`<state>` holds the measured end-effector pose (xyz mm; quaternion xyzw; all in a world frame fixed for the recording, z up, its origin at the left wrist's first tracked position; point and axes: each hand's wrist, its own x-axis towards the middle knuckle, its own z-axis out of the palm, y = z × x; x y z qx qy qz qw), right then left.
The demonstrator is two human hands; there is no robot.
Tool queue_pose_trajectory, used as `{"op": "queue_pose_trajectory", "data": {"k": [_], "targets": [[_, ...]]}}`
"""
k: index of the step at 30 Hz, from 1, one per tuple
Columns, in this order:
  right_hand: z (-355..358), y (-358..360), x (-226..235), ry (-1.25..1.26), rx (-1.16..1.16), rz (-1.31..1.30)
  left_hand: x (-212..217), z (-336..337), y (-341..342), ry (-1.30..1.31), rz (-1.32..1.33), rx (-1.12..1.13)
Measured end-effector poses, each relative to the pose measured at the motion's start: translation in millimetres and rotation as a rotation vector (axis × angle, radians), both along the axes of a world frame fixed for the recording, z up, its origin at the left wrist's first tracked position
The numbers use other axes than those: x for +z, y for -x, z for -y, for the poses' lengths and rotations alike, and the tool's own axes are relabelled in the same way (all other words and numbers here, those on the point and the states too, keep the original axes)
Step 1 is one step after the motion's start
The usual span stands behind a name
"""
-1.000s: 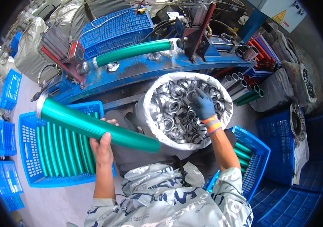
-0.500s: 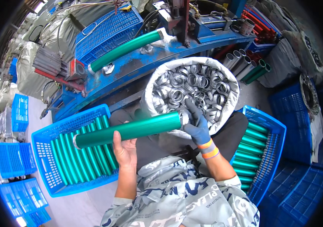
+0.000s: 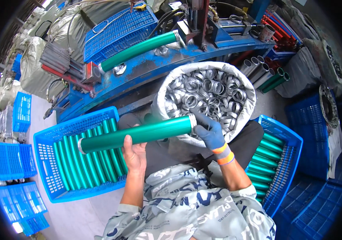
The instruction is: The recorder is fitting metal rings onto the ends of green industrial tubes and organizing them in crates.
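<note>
A green metal tube lies nearly level across my lap, its right end slightly higher. My bare left hand grips it from below near the middle, thumb on the near side. At the tube's right end sits a silver metal ring; the gloved fingers of my right hand are closed on it. Another silver ring is fitted round the left end. Just beyond my right hand stands a white sack full of loose metal rings.
Blue crates of green tubes flank me. Ahead, a blue machine bench carries another ringed green tube. Bare silver and green tubes stand behind the sack. More blue crates are stacked at the far left.
The ring at the tube's right end has gone from tilted to seated squarely on the end. My right fingers, earlier stretched upward, have curled in round it. The view has shifted slightly.
</note>
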<state>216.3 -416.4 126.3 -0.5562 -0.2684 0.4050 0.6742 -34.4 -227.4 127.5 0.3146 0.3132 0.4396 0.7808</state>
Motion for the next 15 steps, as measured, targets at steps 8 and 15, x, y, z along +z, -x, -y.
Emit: {"op": "queue_pose_trajectory", "data": {"k": [8,15], "targets": [[-53.6,-61.7,-12.3,-0.322,0.024,-0.128,-14.6,-32.1,8.6,0.135,0.11,0.028],[-221.3,-137.5,14.0,-0.125,-0.06,0.358,13.5,-61.0,15.0,0.172,0.243,0.045]]}}
